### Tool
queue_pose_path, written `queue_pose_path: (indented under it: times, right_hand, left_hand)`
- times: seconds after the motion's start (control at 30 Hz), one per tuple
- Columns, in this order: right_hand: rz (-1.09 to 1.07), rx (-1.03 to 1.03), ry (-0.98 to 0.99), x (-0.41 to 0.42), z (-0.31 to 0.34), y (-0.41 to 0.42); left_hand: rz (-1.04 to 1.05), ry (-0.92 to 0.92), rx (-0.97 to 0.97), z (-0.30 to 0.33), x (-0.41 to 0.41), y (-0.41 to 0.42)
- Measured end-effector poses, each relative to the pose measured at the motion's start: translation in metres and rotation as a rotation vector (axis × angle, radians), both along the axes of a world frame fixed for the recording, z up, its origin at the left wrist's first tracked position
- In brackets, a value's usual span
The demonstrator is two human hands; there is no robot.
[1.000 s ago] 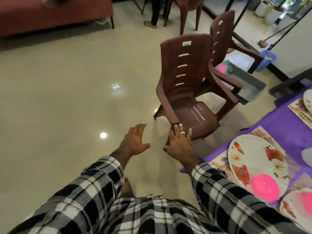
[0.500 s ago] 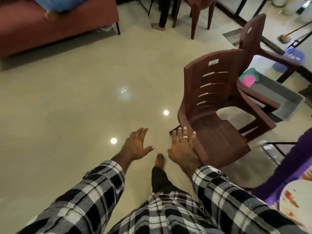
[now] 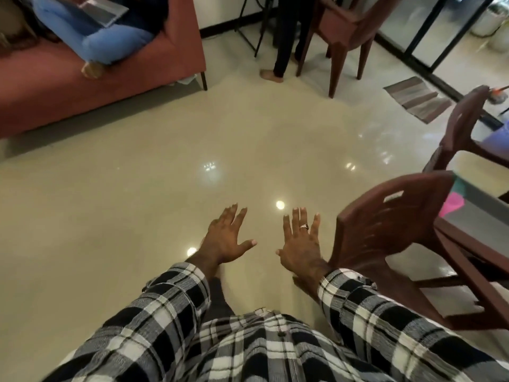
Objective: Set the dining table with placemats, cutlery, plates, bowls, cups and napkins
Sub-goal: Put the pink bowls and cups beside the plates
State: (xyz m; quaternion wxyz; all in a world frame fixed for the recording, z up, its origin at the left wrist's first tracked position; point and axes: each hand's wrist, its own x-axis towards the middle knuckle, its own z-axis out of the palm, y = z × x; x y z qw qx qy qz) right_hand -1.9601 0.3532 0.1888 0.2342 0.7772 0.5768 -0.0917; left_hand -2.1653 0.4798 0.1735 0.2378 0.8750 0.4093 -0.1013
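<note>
Left hand and right hand held out over glossy floor, fingers spread and straight, grasping nothing, brown plastic chair just right of right hand, no tableware in sight, red sofa far left

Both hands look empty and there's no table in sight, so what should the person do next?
Probably turn right, toward the grey bin behind the brown chair. Both the left hand and right hand are open and hold nothing, over bare floor, so nothing can be set until something is fetched. The bin's contents are unclear.
</note>
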Motion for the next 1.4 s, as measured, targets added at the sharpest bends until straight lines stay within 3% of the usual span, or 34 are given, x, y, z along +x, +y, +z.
queue_pose_path:
  times: [0.2,0.47,0.73,1.03,1.4]
  right_hand:
    - [-0.257,-0.027,0.031,0.061,-0.014,0.108]
    - [-0.669,0.014,0.054,0.139,-0.003,0.174]
    - [-0.890,-0.004,0.032,0.298,-0.029,0.226]
    - [-1.006,0.016,0.026,0.470,0.008,0.292]
    - [-1.261,0.052,0.002,0.691,0.001,0.383]
  left_hand:
    - [-0.207,0.025,-0.009,-0.012,0.073,0.157]
    - [-0.578,0.040,0.002,-0.018,0.219,0.284]
    - [-0.774,0.061,0.033,-0.034,0.425,0.356]
    - [-0.904,0.053,0.047,0.003,0.643,0.413]
    - [-1.168,-0.004,0.074,0.001,0.933,0.493]
